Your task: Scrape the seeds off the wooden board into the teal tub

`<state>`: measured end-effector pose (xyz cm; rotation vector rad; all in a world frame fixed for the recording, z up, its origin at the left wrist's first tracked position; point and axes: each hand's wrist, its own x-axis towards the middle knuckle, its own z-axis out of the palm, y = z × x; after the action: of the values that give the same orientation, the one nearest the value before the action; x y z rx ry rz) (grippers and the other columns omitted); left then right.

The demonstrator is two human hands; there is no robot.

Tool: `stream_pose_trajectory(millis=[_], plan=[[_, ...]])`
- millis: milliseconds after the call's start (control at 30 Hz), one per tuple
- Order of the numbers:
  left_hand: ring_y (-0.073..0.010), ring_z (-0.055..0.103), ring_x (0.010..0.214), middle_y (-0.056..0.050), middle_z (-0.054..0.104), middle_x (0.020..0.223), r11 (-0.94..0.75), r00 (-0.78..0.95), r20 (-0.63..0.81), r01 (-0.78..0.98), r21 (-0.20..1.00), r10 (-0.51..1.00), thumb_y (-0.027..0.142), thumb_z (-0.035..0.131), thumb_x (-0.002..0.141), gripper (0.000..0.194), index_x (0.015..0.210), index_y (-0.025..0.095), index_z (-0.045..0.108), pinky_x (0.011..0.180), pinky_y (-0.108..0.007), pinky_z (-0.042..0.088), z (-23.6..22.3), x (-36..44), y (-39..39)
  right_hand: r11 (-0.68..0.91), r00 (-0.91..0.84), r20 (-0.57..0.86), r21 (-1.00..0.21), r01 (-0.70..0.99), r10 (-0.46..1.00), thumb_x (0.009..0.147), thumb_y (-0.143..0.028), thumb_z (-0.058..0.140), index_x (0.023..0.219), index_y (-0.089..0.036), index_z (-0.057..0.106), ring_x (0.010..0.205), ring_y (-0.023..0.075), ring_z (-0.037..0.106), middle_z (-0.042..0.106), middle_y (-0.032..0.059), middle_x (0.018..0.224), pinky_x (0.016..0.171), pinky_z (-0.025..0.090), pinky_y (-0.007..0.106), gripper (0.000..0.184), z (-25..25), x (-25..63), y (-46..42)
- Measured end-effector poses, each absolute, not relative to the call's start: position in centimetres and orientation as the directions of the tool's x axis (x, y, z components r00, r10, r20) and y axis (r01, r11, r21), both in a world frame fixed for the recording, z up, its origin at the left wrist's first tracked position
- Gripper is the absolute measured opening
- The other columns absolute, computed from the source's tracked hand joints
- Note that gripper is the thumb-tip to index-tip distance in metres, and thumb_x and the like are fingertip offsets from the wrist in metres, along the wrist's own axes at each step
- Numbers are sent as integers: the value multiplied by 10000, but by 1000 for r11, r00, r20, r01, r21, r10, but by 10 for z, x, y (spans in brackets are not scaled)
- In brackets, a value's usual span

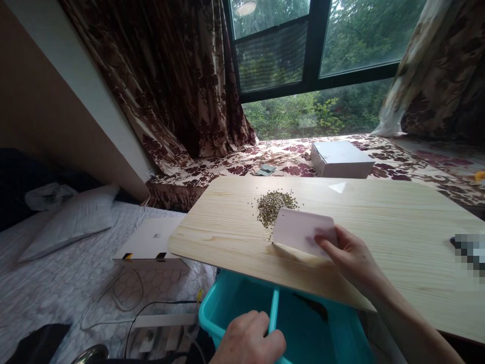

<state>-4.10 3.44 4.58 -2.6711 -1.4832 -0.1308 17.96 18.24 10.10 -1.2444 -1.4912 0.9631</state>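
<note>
Small green beans [270, 208] lie in a loose heap on the light wooden tabletop [379, 217], with a few strays around it. My right hand [350, 255] pinches a pale plastic scraper [297, 230] between thumb and fingers. The scraper is tilted, its left end close against the near right side of the heap. Below the table's front edge is a teal plastic bin [207, 308], partly under the tabletop. My left hand [248, 339] is closed around the bar across the bin's middle. Some dark bits show inside its right half.
A white box [343, 156] and a folded grey cloth [266, 170] rest on the window seat behind the table. On the bed at left are another white box [151, 237], a pillow [74, 220] and cables. A pixelated dark object [470, 250] sits at the table's right.
</note>
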Motion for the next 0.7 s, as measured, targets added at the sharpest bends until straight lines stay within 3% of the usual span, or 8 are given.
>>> stream_pose_trajectory(millis=[167,333,433,533,700], plan=[[-151,474,574,30,487,651,-532,531,106,847,-21,841,298,879,612,379,707,234,518,485,-322,193,52,-42,34,189,-87,171,-941,283,981,730,-324,624,837,-206,681,720,227,678,738,34,760,627,523,304,169,102,178,182],[-128,532,634,36,506,718,-584,583,35,811,37,812,252,803,751,286,797,221,522,517,-282,278,71,-58,30,200,-97,179,-940,277,979,735,-334,612,820,-200,670,675,218,661,711,32,712,597,511,306,169,105,175,180],[-135,551,660,31,502,731,-527,527,27,845,88,850,335,737,834,263,793,216,506,537,-271,309,74,-76,24,224,-120,197,-932,286,973,740,-331,612,809,-194,668,645,206,647,709,31,699,573,501,299,163,104,172,179],[-154,571,714,33,521,781,-465,467,29,871,161,884,361,780,789,317,831,221,499,597,-250,371,72,-93,17,244,-128,214,-922,301,968,748,-318,605,799,-194,663,651,203,644,713,32,703,586,500,301,146,101,167,179],[-165,579,754,41,530,811,-335,335,39,911,240,941,196,773,753,288,866,238,511,646,-239,414,69,-106,11,258,-135,226,-912,318,965,763,-331,594,825,-184,665,679,209,650,720,42,741,619,511,319,175,94,162,182]])
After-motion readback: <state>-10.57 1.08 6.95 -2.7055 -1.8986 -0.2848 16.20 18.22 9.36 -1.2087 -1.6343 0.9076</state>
